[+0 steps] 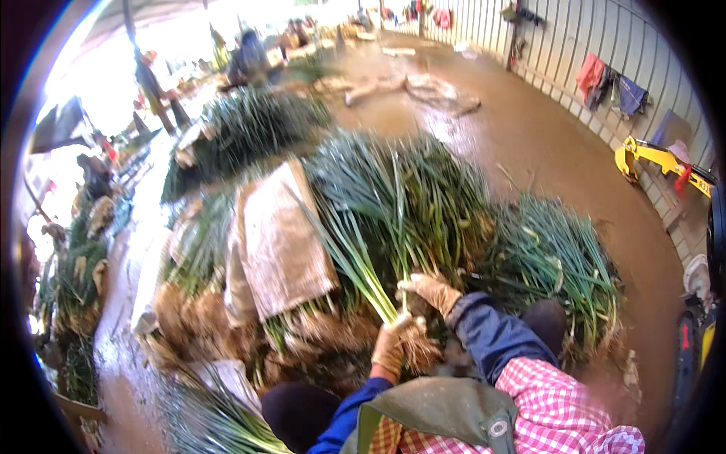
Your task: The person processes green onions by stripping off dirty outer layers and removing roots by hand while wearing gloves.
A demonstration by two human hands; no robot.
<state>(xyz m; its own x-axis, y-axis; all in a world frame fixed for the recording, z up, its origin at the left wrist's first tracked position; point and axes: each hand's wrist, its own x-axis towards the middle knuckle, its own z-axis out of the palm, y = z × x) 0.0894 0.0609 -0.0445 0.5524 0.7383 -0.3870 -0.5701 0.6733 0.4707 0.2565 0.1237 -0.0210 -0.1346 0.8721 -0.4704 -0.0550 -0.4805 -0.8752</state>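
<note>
My left hand [388, 349], in a tan work glove, is closed round the white lower stems of a small bunch of green onions [368, 281]. Their leaves slant up and to the left, and the pale roots hang beside the glove. Just to the right, my gloved right hand [432, 292] pinches the lower stem of a single green onion [404, 242] that stands nearly upright. Beyond both hands lies a large heap of green onions [423, 185], leaves pointing away from me. A second pile of green onions [556, 257] rests at my right.
A tan woven sack [286, 242] covers part of the heap on the left. More green onions [219, 416] lie at the lower left. Wet brown floor [544, 159] runs along a panelled wall [597, 45]. A yellow machine arm [665, 159] stands at the right; people [248, 59] are far back.
</note>
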